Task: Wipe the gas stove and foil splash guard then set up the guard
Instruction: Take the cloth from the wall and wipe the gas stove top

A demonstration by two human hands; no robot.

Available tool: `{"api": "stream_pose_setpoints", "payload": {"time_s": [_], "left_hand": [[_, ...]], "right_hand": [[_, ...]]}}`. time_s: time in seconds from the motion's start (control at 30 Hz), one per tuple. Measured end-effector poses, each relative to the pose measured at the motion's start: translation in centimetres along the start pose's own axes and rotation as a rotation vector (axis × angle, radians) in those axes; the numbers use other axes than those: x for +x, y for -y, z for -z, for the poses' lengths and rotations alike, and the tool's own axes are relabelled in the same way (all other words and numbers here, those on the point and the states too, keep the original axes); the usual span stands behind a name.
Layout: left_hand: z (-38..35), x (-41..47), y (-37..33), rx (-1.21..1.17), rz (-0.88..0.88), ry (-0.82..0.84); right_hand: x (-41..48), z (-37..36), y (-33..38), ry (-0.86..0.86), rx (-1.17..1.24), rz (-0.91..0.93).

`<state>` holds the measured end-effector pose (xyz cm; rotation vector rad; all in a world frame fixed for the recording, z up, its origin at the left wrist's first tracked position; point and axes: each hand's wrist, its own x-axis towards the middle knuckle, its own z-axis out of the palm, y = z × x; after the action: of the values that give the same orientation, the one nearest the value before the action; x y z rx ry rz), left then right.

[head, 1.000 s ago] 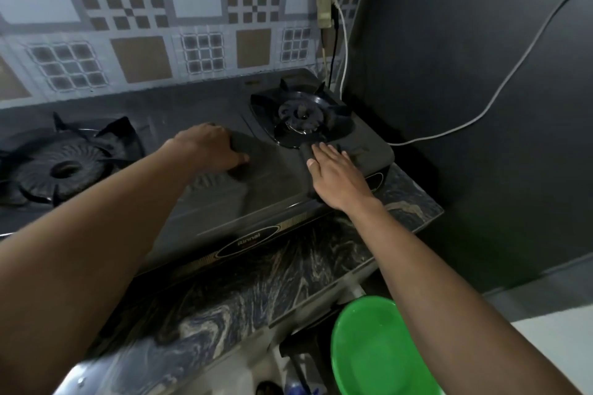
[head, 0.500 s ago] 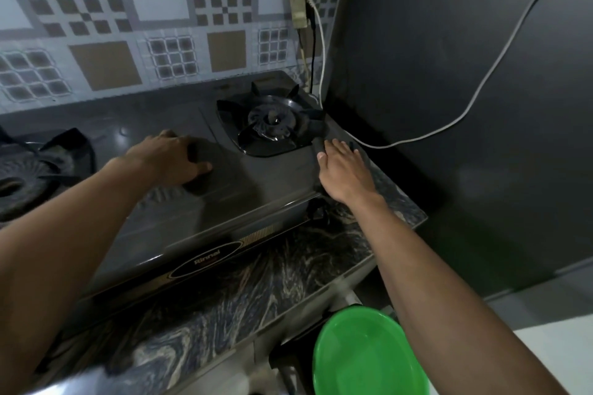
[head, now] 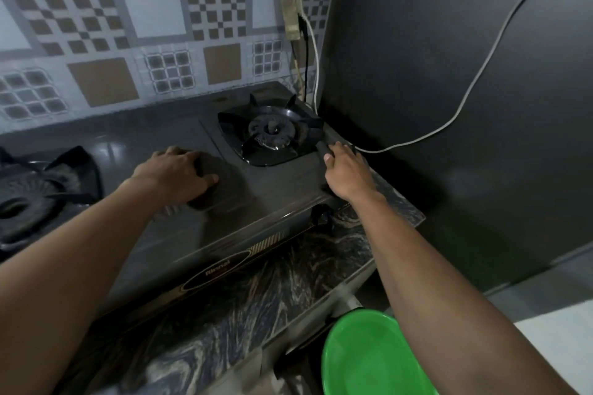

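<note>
The black gas stove [head: 276, 199] lies on a marbled dark countertop [head: 288, 276]. My left hand [head: 173, 170] presses a dark cloth [head: 211, 189] onto the stove's flat middle, between the two burners. My right hand [head: 346, 170] sits on the stove's right edge beside the right burner [head: 272, 131]. Its fingers curl over that edge and the thumb touches a prong of the pan support. The left burner [head: 29, 199] is partly cut off at the frame's left side.
A patterned tiled wall [head: 150, 9] rises behind the stove. A dark panel [head: 449, 42] stands close on the right, with a white cable [head: 465, 106] running across it down to the stove's corner. A green basin [head: 369, 359] sits below the counter's front edge.
My left hand and the cloth stay in the stove's middle. My right hand has slid from the stove's front right corner to its right edge, fingers now curled over it.
</note>
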<state>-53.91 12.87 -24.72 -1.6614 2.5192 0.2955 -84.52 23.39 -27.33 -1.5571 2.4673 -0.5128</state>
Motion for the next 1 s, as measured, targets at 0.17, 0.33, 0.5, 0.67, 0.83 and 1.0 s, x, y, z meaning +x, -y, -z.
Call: {"api": "stream_pose_setpoints", "payload": {"time_s": [0.17, 0.33, 0.5, 0.67, 0.83, 1.0], "left_hand": [[-0.2, 0.0, 0.3, 0.024, -0.001, -0.001], [-0.4, -0.1, 0.2, -0.006, -0.005, -0.009], [-0.6, 0.2, 0.3, 0.008, 0.012, -0.031], [-1.1, 1.0, 1.0, 0.031, 0.028, -0.04], [-2.3, 1.5, 1.8, 0.061, 0.043, -0.073], [-2.2, 1.4, 1.4, 0.041, 0.067, -0.073]], "right_hand": [[1.1, 0.6, -0.2, 0.019, -0.022, 0.019], [3.2, 1.4, -1.5, 0.054, 0.032, 0.015], [6.9, 2.1, -3.9, 0.109, 0.208, -0.003], [10.5, 2.2, -4.6, 0.236, 0.375, 0.021], [14.5, 2.0, -4.5, 0.355, 0.478, 0.078], [18.7, 1.3, -3.3, 0.434, 0.507, 0.101]]}}
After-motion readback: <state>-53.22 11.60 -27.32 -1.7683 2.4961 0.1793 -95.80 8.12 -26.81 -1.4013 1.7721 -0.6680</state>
